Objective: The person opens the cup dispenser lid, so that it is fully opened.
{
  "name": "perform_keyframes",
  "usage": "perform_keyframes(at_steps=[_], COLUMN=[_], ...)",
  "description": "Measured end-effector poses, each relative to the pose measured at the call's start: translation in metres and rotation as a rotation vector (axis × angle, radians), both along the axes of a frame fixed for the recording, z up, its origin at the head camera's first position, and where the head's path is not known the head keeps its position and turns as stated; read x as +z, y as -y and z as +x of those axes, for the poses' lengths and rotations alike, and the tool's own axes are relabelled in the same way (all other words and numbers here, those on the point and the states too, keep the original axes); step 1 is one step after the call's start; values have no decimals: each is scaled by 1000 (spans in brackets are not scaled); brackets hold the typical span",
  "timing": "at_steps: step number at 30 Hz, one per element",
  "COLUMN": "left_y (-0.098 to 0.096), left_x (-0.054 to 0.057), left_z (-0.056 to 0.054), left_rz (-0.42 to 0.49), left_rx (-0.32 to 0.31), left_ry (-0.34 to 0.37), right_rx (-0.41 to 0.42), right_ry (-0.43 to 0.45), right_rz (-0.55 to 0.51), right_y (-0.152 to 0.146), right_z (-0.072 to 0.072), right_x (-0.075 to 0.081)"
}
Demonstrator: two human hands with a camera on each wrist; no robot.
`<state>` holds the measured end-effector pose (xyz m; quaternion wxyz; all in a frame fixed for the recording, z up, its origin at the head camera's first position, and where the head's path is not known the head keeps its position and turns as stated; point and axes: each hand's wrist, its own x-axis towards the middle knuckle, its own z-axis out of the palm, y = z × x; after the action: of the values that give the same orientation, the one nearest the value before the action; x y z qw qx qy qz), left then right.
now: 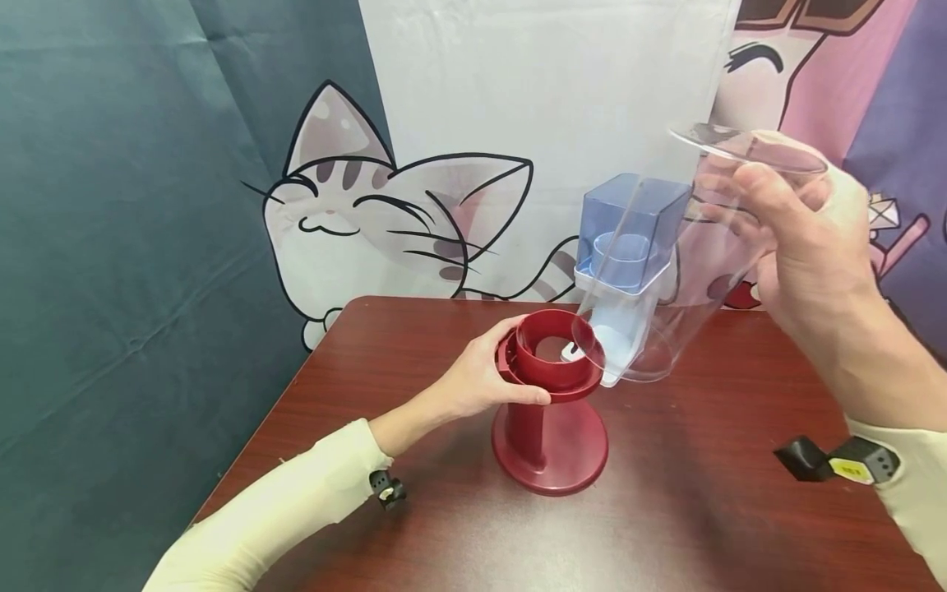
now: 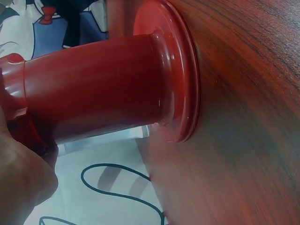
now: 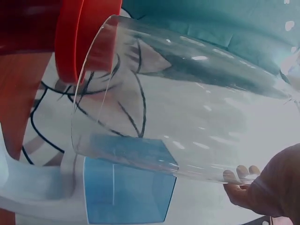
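A red dispenser stand (image 1: 551,464) rises from its round base on the table to a ring-shaped collar. My left hand (image 1: 484,374) grips that collar from the left, thumb along its front; the left wrist view shows the stand's column (image 2: 93,89) beside the hand. My right hand (image 1: 810,226) holds a clear plastic cylinder (image 1: 699,288) near its flanged upper end. The cylinder is tilted, its wide lower rim down towards the red ring (image 3: 96,37). In the right wrist view the rim overlaps the ring; whether they touch I cannot tell.
A second dispenser with a translucent blue square container (image 1: 632,218) and a pale base stands behind, partly seen through the cylinder. The brown wooden table (image 1: 414,526) ends at a printed cartoon cloth (image 1: 459,74). A small white piece (image 1: 572,352) shows inside the ring.
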<state>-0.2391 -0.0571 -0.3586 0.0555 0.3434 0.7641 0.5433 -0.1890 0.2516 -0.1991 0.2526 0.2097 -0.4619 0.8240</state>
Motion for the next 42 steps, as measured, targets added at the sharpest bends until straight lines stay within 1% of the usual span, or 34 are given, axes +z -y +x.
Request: perform_keyframes(at_steps=[7,10,12,17,20,24,26,30,33,37,42], left_y=[9,13,16,25,31,41,46,58,68,79,93], left_x=[-1,-1,0,3,6,11,14,21,26,31,34], left_z=[-5,-6,-7,-9,-11,-15,-19,-27,-34,-44,-55], left_rz=[-18,-22,-26,-32,-35,-35,-33,-14,1,9,-23], left_rx=[57,82,99,129,150,187,203,227,253,299,367], left_ry=[-16,-16,-14,-24,-33,-45,-55,-79,-96,-118,-144], right_rx=[-1,-9,1,-1,-42,-92,-83,-43,-49,-79,-128], right_ry=[41,30,24,25,26,57,73,67,87,151,207], right_rz=[-46,-34,-38,-34,45,163,173,146,164,243,388], right_y=[-13,-14,-14,-8,-2,4,7,17,23,30,43], right_z=[-1,-3,-4,-4,-3,-2,-2,-6,-9,-12,-17], right_x=[-4,-7,-10,-19,-23,-28,-32,-40,-45,-51,-63])
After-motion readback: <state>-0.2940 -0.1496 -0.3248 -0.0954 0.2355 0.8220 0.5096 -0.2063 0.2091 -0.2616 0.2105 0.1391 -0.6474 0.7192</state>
